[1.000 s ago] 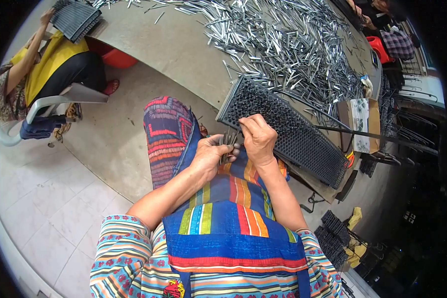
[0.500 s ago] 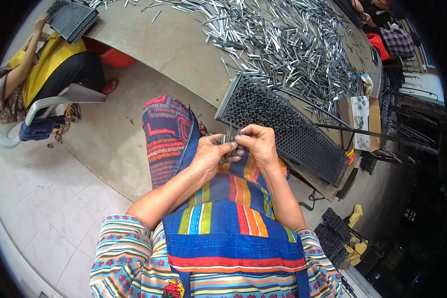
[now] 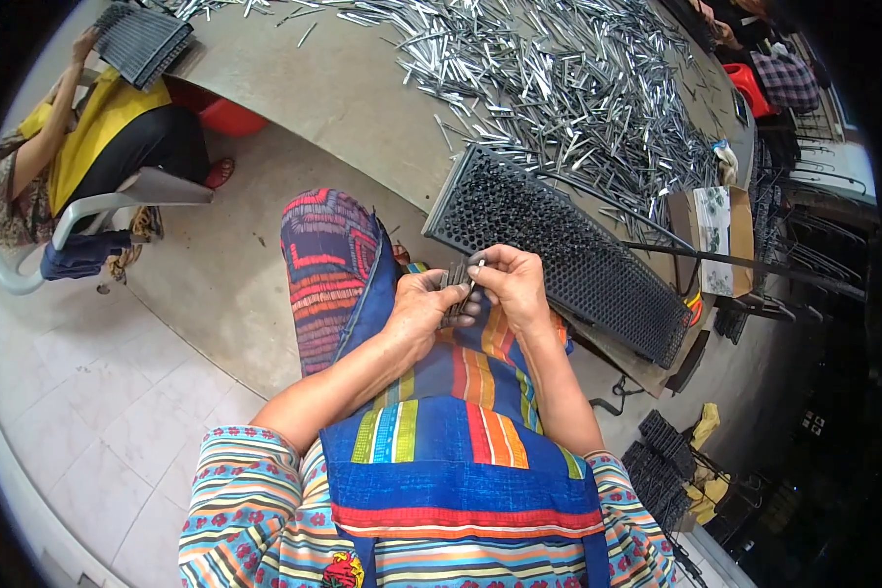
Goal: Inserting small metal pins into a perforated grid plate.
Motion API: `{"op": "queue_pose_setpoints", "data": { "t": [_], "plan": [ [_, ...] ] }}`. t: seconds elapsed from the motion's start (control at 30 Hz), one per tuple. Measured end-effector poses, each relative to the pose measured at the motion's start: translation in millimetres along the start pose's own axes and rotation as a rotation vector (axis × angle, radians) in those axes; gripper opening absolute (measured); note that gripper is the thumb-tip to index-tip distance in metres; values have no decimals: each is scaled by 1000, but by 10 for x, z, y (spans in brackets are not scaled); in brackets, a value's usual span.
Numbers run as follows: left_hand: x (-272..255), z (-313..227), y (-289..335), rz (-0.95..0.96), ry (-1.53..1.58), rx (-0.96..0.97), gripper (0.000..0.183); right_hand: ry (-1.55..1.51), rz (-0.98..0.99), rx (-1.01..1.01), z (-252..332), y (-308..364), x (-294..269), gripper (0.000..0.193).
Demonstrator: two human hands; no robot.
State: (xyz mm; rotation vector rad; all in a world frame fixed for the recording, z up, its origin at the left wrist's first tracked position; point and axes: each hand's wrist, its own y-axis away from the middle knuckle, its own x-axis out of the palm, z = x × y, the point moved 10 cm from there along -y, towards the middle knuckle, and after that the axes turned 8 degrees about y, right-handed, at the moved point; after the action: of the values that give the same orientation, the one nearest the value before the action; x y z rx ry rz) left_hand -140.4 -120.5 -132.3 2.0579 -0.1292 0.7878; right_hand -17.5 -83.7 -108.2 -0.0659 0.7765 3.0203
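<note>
Over my lap, my left hand (image 3: pixel 423 302) is closed round a small bunch of thin dark metal strips (image 3: pixel 454 283). Right beside it, my right hand (image 3: pixel 512 284) pinches one short, shiny metal strip (image 3: pixel 477 271) between thumb and forefinger. Just beyond my hands, a long black tray (image 3: pixel 559 243) full of small round holes leans on the table edge. Dark pieces stick up from many holes in its far part, while the nearer part shows bare holes. A large heap of loose silvery strips (image 3: pixel 568 98) covers the table behind the tray.
The grey table (image 3: pixel 353 108) runs across the far side. At the left a person in a yellow garment (image 3: pixel 118 122) sits on a chair, a hand at another dark tray (image 3: pixel 145 41). A cardboard box (image 3: pixel 725 235) stands at the right, with a dark metal bar (image 3: pixel 745 263) in front.
My right hand has drawn slightly away from the bunch, and a single shiny strip now shows between its fingertips. My left hand stays nearly in place, still holding the bunch.
</note>
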Motion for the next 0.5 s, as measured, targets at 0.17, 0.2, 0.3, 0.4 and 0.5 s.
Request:
{"op": "queue_pose_setpoints", "data": {
  "t": [0.17, 0.2, 0.3, 0.4, 0.5],
  "plan": [
    [-10, 19, -28, -1, 10, 6, 12, -27, -23, -25, 4, 22, -67, 6],
    [-55, -3, -53, -35, 15, 25, 10, -84, -73, -69, 50, 38, -114, 6],
    [-134, -15, -99, -70, 14, 42, 10, -17, -304, -304, 298, 137, -333, 6],
    [-116, 3, -95, -59, -5, 49, 13, 138, -430, -452, 466, 182, -368, 6],
    [-85, 2, -86, -54, -5, 47, 14, 268, -464, -593, 525, 164, -356, 6]
  ]
}}
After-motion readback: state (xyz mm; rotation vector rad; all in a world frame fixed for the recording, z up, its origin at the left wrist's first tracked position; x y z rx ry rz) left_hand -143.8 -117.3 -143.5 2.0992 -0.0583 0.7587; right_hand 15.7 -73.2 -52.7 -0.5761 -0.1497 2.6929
